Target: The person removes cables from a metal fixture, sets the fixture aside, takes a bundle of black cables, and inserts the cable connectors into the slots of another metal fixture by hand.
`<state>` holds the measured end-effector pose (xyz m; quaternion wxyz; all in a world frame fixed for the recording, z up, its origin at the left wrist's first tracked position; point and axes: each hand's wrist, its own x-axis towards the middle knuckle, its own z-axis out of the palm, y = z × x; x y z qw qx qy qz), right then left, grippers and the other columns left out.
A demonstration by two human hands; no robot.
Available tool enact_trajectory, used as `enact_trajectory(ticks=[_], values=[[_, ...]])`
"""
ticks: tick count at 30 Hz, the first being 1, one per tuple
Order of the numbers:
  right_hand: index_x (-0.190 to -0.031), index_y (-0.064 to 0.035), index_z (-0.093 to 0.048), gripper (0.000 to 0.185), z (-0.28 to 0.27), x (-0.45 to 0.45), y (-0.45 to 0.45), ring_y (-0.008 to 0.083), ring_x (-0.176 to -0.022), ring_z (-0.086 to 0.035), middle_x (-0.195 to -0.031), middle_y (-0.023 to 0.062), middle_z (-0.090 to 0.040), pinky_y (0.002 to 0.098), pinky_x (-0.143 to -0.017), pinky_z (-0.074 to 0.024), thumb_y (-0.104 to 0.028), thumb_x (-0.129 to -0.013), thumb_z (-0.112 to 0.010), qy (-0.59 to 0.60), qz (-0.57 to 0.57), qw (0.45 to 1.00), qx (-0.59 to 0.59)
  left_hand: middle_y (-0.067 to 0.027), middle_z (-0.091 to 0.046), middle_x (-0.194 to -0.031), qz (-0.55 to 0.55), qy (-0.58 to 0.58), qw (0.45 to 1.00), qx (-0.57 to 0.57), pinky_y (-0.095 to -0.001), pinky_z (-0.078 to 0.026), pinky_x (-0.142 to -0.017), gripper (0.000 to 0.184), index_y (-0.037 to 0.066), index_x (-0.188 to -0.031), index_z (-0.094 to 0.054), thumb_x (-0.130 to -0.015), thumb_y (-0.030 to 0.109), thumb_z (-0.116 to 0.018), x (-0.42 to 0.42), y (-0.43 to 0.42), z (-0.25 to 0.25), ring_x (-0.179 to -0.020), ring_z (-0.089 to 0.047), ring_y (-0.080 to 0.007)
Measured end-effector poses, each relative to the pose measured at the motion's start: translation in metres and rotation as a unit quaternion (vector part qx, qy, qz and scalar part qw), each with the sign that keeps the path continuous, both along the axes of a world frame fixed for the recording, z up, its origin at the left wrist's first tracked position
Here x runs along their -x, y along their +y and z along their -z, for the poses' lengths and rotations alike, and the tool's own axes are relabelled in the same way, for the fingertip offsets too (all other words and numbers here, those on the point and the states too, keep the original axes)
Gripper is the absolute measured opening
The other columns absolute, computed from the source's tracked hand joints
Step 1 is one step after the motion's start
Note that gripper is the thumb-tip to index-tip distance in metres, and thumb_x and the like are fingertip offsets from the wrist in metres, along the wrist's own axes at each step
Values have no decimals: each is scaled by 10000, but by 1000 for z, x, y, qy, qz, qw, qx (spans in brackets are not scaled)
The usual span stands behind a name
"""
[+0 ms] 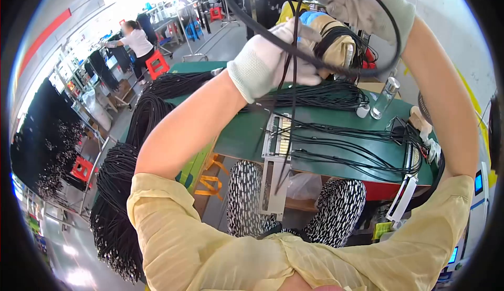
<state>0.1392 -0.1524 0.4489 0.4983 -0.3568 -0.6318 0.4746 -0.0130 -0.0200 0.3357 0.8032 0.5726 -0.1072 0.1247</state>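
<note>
Both hands wear pale work gloves and are raised above the green table point(239, 139). My left hand point(278, 55) is closed round thin black cables point(294, 70) that hang down towards a metal fixture point(280, 139) at the table's front edge. My right hand point(352, 2), higher and further right, has its fingers bent round a loop of black cable point(392, 23); the loop sweeps in front of both hands. More black cables point(341, 133) run from the fixture across the table to a second fixture point(412, 157) at the right.
Thick bundles of black cable point(121, 170) hang over the table's left side. A clear bottle point(385, 99) stands at the back right, near a white-capped jar point(363, 111). A person point(137, 44) works at racks further off, beside a red stool point(156, 64).
</note>
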Motion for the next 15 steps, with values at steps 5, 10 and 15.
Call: enact_trajectory(ticks=[5,10,15], values=[[-1198,51,-573,333,3,-47,-33,169,-775,-678,-1165,152,-672,283,-673,-590,-184,-962,-587,30,216,973,70,75,-272,-623,-72,-7,996,-55,-196,-184,-420,376,33,-1086,-579,-1049,371,-419,6,23,-3,-486,-235,-31],[-1469,20,-354,505,-5,-69,-95,-25,-661,-456,-992,-29,-548,137,-596,-407,-178,-1016,-459,-76,103,992,-22,100,-278,-571,-202,33,962,-182,-204,-177,-403,390,22,-1028,-593,-1030,390,-466,24,65,1,-437,-216,-12],[-1478,16,-324,523,-1,-96,-123,61,-895,-595,-1143,35,-592,189,-757,-506,-124,-999,-481,-130,364,917,-99,70,-299,-619,-103,50,969,-218,-200,-210,-428,437,6,-1131,-576,-1033,414,-453,41,82,9,-489,-249,-19]])
